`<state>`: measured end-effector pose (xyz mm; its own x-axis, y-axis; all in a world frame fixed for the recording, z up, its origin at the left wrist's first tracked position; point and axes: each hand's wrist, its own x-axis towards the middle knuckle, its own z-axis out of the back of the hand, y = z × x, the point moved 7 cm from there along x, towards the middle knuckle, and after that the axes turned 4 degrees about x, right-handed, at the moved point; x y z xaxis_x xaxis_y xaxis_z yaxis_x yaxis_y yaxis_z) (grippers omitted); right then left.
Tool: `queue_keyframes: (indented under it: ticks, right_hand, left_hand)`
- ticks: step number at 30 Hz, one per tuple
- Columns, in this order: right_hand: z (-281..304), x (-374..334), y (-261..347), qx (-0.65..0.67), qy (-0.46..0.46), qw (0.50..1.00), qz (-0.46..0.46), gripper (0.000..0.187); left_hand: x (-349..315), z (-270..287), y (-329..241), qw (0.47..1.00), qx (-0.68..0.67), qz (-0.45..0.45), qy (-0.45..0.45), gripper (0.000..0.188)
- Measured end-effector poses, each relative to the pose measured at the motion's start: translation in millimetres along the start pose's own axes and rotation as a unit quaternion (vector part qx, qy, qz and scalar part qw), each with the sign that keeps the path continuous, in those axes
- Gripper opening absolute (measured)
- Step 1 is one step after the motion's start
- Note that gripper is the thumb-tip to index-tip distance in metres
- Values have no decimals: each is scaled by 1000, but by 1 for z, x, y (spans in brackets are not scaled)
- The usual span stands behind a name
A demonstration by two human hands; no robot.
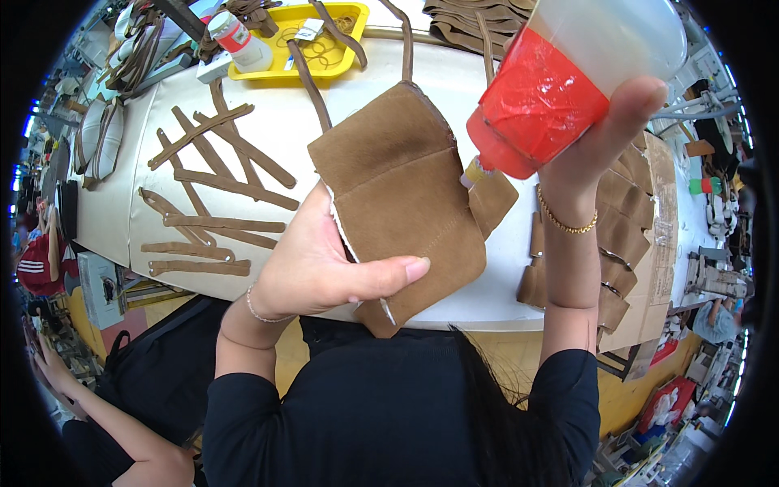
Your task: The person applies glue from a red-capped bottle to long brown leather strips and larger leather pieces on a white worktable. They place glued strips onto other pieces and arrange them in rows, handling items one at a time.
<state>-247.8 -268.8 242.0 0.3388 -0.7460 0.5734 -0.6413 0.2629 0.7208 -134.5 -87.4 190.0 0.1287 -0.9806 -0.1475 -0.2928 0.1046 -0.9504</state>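
Left hand fingers grasp brown suede piece; right hand fingers clench inverted glue bottle, nozzle at suede edge, above desk.

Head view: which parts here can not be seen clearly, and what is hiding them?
- Nozzle tip of the red-wrapped bottle: hidden behind the brown suede piece.
- Left hand fingers: behind the suede; only the thumb shows.
- Bottle base: cut off by the top edge.
- Yellow tray contents: too small.
- Right hand fingers: behind the bottle.
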Motion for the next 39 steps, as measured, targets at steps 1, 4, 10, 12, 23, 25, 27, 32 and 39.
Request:
queue_keyframes:
  ticks: [1,4,10,12,23,25,27,32,39]
  right_hand:
    - [0,-4,-2,0,46,999,15,88]
    - [9,-18,-15,-15,29,997,-64,94]
    - [12,-34,-24,77,60,982,-164,104]
    - [-1,-26,-15,126,92,974,-166,103]
    - [17,-1,-13,150,33,979,-132,94]
    - [31,3,-12,151,32,977,-150,95]
    - [35,4,-11,170,46,973,-149,94]
    - [31,4,-7,164,39,974,-150,96]
    - [23,25,7,26,-84,993,-76,103]
  left_hand:
    - [0,0,-1,1000,-6,1,-1,74]
    - [0,1,0,1000,-12,0,-7,74]
    - [2,4,1,1000,-11,-12,-10,73]
    - [3,3,2,1000,-13,-10,-9,73]
    - [4,24,10,977,-212,-2,-32,46]
    - [8,31,18,949,-314,-30,-26,44]
    - [11,29,14,920,-385,-64,-19,38]
    - [19,21,7,940,-334,-60,-41,36]
    - [9,6,-12,993,62,-90,-45,48]
